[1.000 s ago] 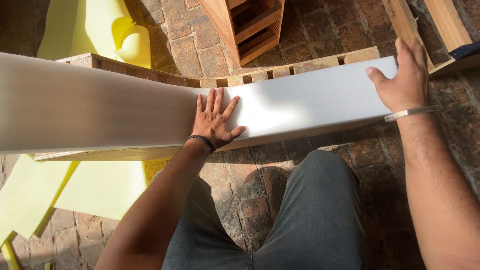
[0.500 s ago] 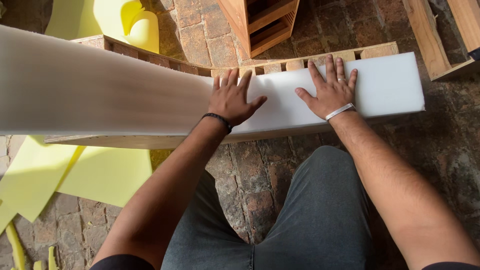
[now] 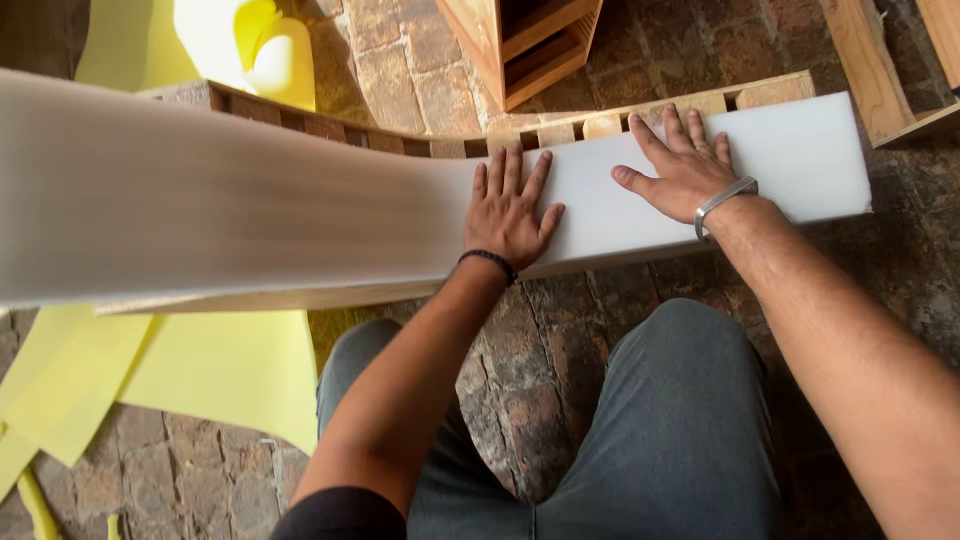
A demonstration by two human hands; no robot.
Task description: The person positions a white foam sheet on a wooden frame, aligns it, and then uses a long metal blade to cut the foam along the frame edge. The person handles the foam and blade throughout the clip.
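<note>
A long white foam sheet lies across a slatted wooden frame in front of me; its left part rises toward the camera and is blurred. My left hand presses flat on the foam near its middle, fingers spread, a dark band on the wrist. My right hand lies flat on the foam further right, fingers apart, with a metal bangle on the wrist. Neither hand grips anything.
Yellow foam sheets lie on the brick floor at the left, and more yellow foam at the top left. A wooden shelf unit stands beyond the frame, and wooden planks at the top right. My grey-trousered knees are below.
My right hand slid from the foam's far right end leftward to lie flat near my left hand. The view has shifted slightly, and the left hand stays pressed on the foam.
</note>
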